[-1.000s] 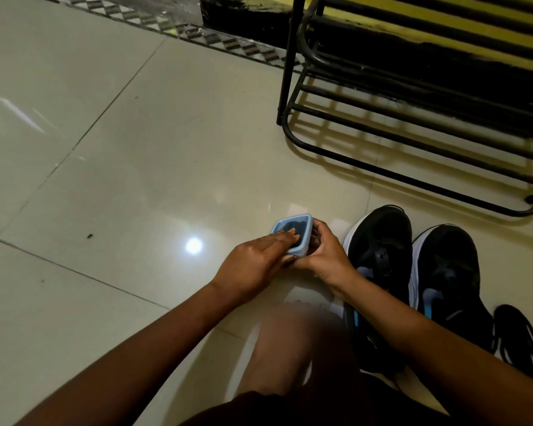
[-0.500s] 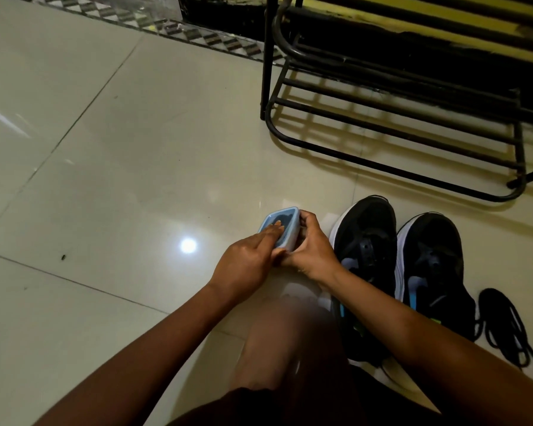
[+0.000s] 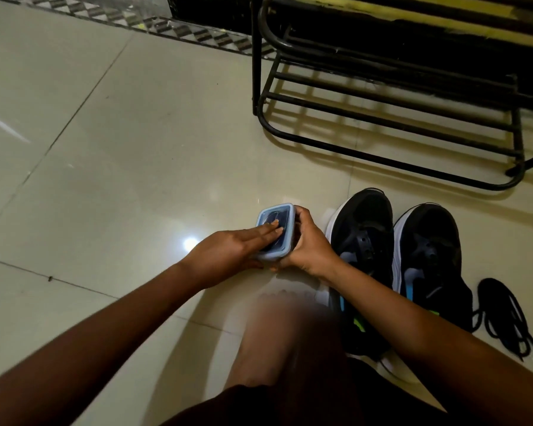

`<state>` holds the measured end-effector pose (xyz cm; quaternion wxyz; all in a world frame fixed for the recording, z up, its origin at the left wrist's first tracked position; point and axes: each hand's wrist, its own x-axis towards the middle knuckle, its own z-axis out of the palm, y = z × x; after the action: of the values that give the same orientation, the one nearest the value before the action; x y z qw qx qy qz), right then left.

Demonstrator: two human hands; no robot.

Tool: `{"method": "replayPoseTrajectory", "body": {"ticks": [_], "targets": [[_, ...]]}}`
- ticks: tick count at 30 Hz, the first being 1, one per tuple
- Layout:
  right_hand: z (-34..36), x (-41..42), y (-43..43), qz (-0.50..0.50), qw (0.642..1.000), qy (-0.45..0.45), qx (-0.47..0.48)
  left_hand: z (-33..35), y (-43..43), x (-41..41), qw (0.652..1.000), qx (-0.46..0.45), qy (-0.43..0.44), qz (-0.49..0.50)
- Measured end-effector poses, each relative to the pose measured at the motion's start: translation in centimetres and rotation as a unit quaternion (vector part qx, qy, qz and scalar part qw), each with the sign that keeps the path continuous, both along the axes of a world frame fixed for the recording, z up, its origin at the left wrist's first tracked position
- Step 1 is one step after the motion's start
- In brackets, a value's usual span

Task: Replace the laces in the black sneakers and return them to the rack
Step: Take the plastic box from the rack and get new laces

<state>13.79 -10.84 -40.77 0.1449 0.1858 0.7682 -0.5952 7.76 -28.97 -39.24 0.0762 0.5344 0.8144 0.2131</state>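
Our left hand point(image 3: 225, 253) lies on top of the box point(image 3: 280, 215), its fingers point(image 3: 268, 230) straight and pressed flat on the blue lid. Our right hand point(image 3: 308, 244) grips the box from its right side, fingers curled round the wall and thumb up at the lid's rim. The box is small with rounded corners, and it is tilted so that the lid faces us. Something dark shows through the lid, but we cannot tell what. Nor can we tell whether the box touches the floor point(image 3: 120, 149), which is pale glossy tile.

Just right of the box the sneakers stand side by side, toes pointing away from us. One point(image 3: 363, 241) is close by our right hand and the other point(image 3: 428, 247) is beyond it. Both are black with white soles, and their eyelet rows are bare. Farther right of the box, past the sneakers, a loose tangle of black laces point(image 3: 502, 315) lies on the floor.

Beyond the box and to its right stands the rack point(image 3: 391, 124), made of black metal bars. Just left of the box a bright spot point(image 3: 190, 242) glints on the tile. Nearer to us than the box is our knee point(image 3: 290, 333), which is blurred.
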Motion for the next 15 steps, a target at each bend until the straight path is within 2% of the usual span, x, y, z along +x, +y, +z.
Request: {"method": "replayPoseTrajectory", "body": {"ticks": [7,15], "targets": [[-0.5,-0.2,-0.7,-0.021,0.997,-0.002,0.077,1.2,0.2,-0.9,0.994,-0.064,0.059,-0.065],[-0.5,0.0,-0.5,-0.001,0.995,-0.009,0.103,3.2,1.2,-2.8,0.983,-0.18,-0.012,-0.04]]}}
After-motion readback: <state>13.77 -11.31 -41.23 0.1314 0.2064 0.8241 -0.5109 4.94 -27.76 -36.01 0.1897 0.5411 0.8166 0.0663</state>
